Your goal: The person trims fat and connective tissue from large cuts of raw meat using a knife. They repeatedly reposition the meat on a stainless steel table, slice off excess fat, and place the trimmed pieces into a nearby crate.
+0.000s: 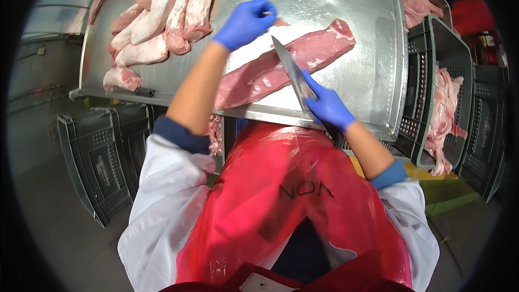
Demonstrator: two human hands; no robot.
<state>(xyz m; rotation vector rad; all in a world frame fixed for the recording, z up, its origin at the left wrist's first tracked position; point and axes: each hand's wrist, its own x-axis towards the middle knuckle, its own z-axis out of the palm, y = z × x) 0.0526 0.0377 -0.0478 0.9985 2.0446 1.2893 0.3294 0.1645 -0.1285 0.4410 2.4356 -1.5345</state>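
Observation:
A long, lean piece of pork loin (294, 59) lies slantwise on a white cutting board (246, 54) near the table's front edge. My right hand (328, 107), in a blue glove, is closed round the handle of a knife (289, 66). Its broad blade points up and away over the loin; whether it touches the meat I cannot tell. Beyond the loin's left half, my left hand (246, 24), also gloved in blue, is closed in a fist. Something pale shows at its fingers, too small to name. Beside that hand is a small pink scrap of meat (281, 22).
Several pale-coated pork loins (157, 19) are heaped at the left of the steel table (373, 75). A dark object (144, 92) sits at its front left edge. Right of the table, a dark crate (427, 48) holds meat trimmings (444, 113). More crates (105, 157) stand at lower left.

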